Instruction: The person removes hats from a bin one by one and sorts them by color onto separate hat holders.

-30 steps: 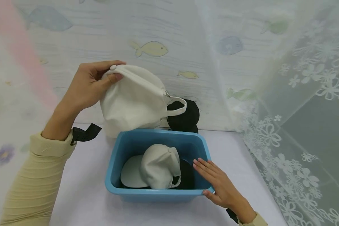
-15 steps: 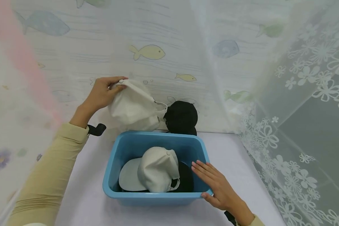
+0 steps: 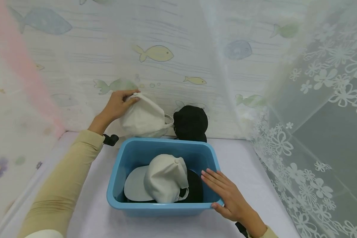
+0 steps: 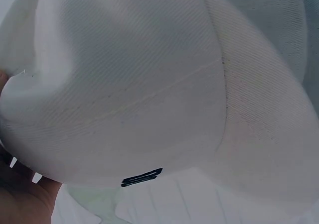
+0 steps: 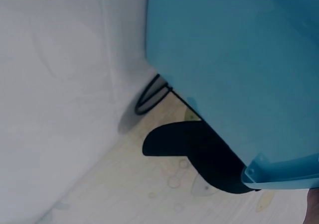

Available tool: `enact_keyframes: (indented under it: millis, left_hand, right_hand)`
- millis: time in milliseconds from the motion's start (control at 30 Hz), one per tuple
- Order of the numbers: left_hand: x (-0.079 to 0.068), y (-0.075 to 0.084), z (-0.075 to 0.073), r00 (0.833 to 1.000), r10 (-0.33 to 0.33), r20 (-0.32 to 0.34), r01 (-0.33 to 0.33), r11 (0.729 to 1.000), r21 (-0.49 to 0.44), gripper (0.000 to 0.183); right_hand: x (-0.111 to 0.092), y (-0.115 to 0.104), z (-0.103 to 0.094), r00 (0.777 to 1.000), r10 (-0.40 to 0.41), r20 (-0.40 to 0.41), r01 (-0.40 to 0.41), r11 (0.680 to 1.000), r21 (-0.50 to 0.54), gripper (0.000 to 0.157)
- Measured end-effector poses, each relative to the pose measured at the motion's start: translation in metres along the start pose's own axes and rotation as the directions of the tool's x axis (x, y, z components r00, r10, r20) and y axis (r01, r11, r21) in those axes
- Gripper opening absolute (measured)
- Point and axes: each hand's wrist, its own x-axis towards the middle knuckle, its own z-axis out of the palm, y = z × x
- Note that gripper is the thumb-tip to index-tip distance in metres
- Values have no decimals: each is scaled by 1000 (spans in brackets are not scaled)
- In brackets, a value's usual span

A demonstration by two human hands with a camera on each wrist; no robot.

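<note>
My left hand (image 3: 116,105) pinches the top of a white cap (image 3: 144,119) between thumb and fingers, behind the blue plastic bin (image 3: 166,206). The cap's strap loop points right; its underside is hidden by the bin. In the left wrist view the cap's cloth (image 4: 129,94) fills most of the picture, with a small black mark near its edge. My right hand (image 3: 230,198) rests on the bin's right front corner, fingers straight. Inside the bin lies a light grey cap (image 3: 166,177) on top of something black (image 3: 195,186), mostly covered.
A black cap (image 3: 191,123) stands behind the bin, right of the white cap. Beneath it, a black wire loop (image 5: 152,97) shows in the right wrist view. White cloth (image 3: 235,158) covers the table; a fish-print curtain (image 3: 196,49) hangs behind, lace (image 3: 306,185) at right.
My left hand has moved the white cap down, away from me and slightly right, lowering it behind the bin beside the black cap. My right hand stays on the bin's corner.
</note>
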Motion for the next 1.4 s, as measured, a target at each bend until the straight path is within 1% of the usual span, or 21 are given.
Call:
enact_keyframes:
  millis: [100, 233, 400, 533, 700, 800, 900, 1033, 1167, 1300, 1400]
  left_hand:
    - [-2, -6, 4, 998, -48, 42, 49, 999, -2, 46]
    - [-6, -13, 6, 990, -106, 92, 106, 994, 0, 52]
    - [-7, -19, 6, 981, -116, 157, 118, 993, -2, 59]
    - [-7, -25, 7, 974, -130, 185, 140, 989, -44, 63]
    - [-14, -33, 10, 973, -148, 179, 169, 979, -111, 64]
    - [-17, -34, 10, 970, -158, 182, 185, 973, -140, 66]
    - [-16, -32, 12, 971, -151, 184, 180, 971, -154, 68]
    - [-15, -25, 12, 973, -144, 179, 165, 981, -106, 73]
    - [-14, -20, 13, 979, -131, 157, 143, 987, -67, 75]
    - [-16, -19, 16, 984, -113, 135, 121, 991, -49, 74]
    - [-19, -20, 17, 986, -108, 127, 108, 994, 2, 75]
  right_hand:
    - [0, 0, 0, 1000, -5, -6, 5, 1000, 1, 75]
    - [0, 0, 0, 1000, -7, -5, 7, 1000, 4, 75]
    - [0, 0, 1, 1000, -6, -9, 6, 1000, 1, 75]
    - [-1, 0, 2, 1000, -6, -15, 6, 1000, -1, 74]
    - [0, 1, 4, 999, -17, -31, 17, 1000, 6, 74]
    - [0, 1, 4, 999, -15, -31, 15, 1000, 7, 73]
    - [-1, 0, 4, 999, -17, -34, 17, 1000, 2, 73]
    - [-1, 1, 5, 999, -25, -43, 25, 1000, 2, 73]
    - [0, 2, 5, 998, -30, -51, 30, 1000, 3, 74]
    - [0, 2, 5, 997, -38, -61, 38, 999, 3, 74]
    - [0, 2, 5, 997, -43, -63, 44, 999, 14, 74]
